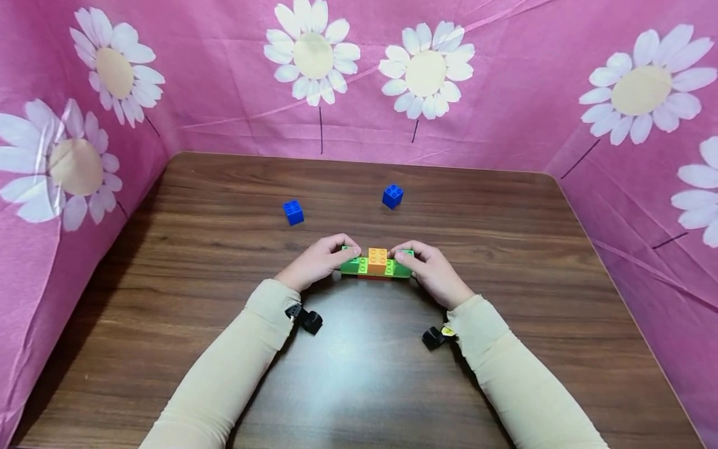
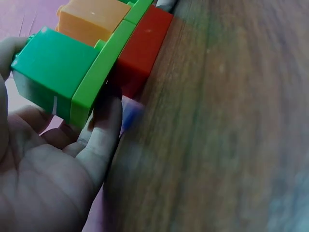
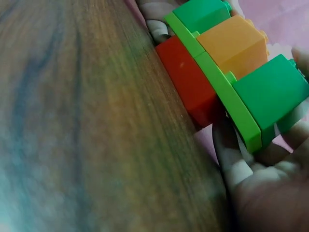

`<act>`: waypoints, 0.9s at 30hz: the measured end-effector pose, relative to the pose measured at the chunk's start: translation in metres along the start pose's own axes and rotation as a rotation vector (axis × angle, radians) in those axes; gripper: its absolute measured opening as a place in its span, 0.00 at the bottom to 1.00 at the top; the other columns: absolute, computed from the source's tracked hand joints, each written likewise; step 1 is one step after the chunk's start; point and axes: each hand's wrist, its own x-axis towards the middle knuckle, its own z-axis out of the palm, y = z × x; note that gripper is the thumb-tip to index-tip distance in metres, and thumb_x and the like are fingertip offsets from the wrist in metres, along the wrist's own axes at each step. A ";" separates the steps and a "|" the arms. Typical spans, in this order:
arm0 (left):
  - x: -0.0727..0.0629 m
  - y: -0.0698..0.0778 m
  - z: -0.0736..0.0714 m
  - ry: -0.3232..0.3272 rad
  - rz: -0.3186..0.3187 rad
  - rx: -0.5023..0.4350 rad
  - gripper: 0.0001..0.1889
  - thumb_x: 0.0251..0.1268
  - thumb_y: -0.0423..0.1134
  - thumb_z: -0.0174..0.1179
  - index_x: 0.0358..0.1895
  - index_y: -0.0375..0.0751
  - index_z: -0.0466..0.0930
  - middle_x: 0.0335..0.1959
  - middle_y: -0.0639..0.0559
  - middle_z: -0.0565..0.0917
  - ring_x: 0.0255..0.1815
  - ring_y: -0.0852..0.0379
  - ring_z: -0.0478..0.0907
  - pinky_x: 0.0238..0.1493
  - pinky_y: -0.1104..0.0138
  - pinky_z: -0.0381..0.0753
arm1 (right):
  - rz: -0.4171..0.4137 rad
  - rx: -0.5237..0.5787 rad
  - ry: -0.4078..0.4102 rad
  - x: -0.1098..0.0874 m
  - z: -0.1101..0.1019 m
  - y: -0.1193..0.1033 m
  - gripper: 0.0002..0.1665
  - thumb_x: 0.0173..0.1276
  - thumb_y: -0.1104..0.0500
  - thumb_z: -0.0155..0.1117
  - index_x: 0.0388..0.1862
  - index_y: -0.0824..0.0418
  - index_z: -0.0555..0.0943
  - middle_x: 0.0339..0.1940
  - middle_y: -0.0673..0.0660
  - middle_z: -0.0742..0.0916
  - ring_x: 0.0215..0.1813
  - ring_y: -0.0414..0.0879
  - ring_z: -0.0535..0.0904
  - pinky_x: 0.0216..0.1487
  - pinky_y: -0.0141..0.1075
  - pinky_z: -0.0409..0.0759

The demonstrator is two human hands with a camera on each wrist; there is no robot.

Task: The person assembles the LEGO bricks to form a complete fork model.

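Note:
Both hands hold one assembly of toy building bricks at the middle of the table. At its base is a red brick (image 3: pixel 190 79), with thin light green plates (image 3: pixel 219 82) laid across it. An orange brick (image 1: pixel 378 260) stands at the centre of the plates. On the left end sits a green brick (image 2: pixel 55 67), and a matching green brick (image 3: pixel 270 92) is on the right end. My left hand (image 1: pixel 320 262) grips the left end, thumb on top and a finger under the plate. In the same way my right hand (image 1: pixel 439 274) grips the right end.
Two loose blue bricks lie beyond the hands: one blue brick (image 1: pixel 293 212) to the left, another blue brick (image 1: pixel 392 196) farther back on the right. A pink flowered cloth (image 1: pixel 224 75) walls the wooden table (image 1: pixel 477 206) at the back and both sides.

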 end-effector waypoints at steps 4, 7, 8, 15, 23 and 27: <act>0.000 0.000 -0.002 -0.012 0.006 0.018 0.16 0.76 0.51 0.56 0.51 0.44 0.83 0.43 0.50 0.81 0.43 0.54 0.72 0.43 0.62 0.72 | 0.005 -0.047 -0.031 -0.002 -0.002 0.002 0.22 0.66 0.57 0.72 0.58 0.58 0.81 0.54 0.58 0.83 0.48 0.48 0.78 0.44 0.34 0.79; -0.001 0.001 -0.005 -0.009 0.026 0.041 0.16 0.76 0.51 0.56 0.51 0.45 0.83 0.45 0.51 0.82 0.43 0.54 0.73 0.43 0.61 0.72 | 0.008 -0.070 -0.037 -0.002 -0.003 0.003 0.26 0.60 0.58 0.77 0.57 0.55 0.81 0.52 0.58 0.84 0.48 0.50 0.79 0.46 0.35 0.79; -0.002 0.001 -0.006 -0.004 0.032 0.048 0.15 0.75 0.51 0.56 0.51 0.45 0.83 0.45 0.51 0.82 0.43 0.54 0.73 0.43 0.61 0.72 | 0.005 -0.082 -0.036 -0.002 -0.003 0.003 0.26 0.60 0.58 0.78 0.57 0.54 0.81 0.52 0.58 0.84 0.48 0.51 0.79 0.47 0.36 0.79; -0.003 0.000 -0.015 0.033 0.077 0.059 0.13 0.75 0.49 0.58 0.50 0.46 0.82 0.45 0.52 0.83 0.45 0.56 0.77 0.48 0.61 0.77 | -0.004 -0.108 -0.026 0.000 -0.003 0.004 0.24 0.60 0.57 0.78 0.55 0.55 0.82 0.49 0.58 0.85 0.46 0.50 0.79 0.44 0.35 0.79; -0.004 -0.001 -0.023 0.093 0.139 0.020 0.14 0.74 0.45 0.59 0.54 0.39 0.81 0.45 0.49 0.84 0.45 0.52 0.80 0.46 0.62 0.80 | -0.006 -0.106 -0.018 0.000 -0.002 0.005 0.23 0.60 0.58 0.77 0.55 0.55 0.82 0.49 0.57 0.85 0.47 0.49 0.78 0.46 0.35 0.78; -0.003 -0.002 -0.025 0.139 0.148 -0.009 0.13 0.72 0.43 0.62 0.53 0.39 0.81 0.44 0.49 0.85 0.44 0.52 0.80 0.45 0.63 0.80 | -0.010 -0.106 -0.015 0.000 -0.001 0.005 0.24 0.60 0.59 0.77 0.55 0.56 0.82 0.50 0.58 0.84 0.47 0.49 0.78 0.46 0.35 0.78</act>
